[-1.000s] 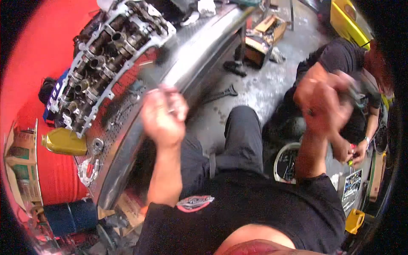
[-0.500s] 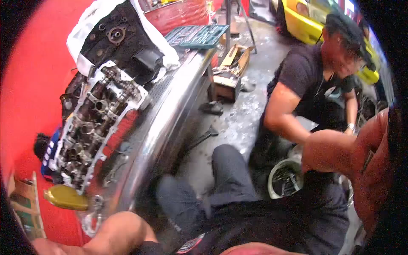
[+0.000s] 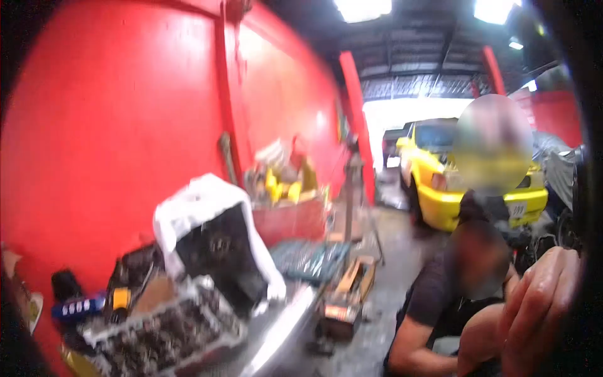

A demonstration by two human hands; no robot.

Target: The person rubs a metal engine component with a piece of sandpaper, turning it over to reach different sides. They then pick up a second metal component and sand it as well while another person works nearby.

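My right hand (image 3: 543,298) is raised close to the camera at the lower right edge, its fingers curled together. What it holds, if anything, is hidden. It overlaps the view of a person in a dark shirt (image 3: 433,298), who crouches just beyond it. My left hand is out of view. On the bench at lower left lies an engine cylinder head (image 3: 166,333) with its valve train exposed. Behind it leans a black engine cover (image 3: 220,248) on white cloth (image 3: 195,195).
An open teal tool case (image 3: 311,259) rests at the bench's far end. A cardboard box (image 3: 342,311) sits on the floor beside it. Farther back stands a yellow car (image 3: 436,191). A red wall (image 3: 119,119) runs along the left. Blur hides small details.
My view has tilted up, bringing the ceiling and more of the car into sight. My legs, left arm and the pail of metal parts have left view. My right hand's curled fingers now show.
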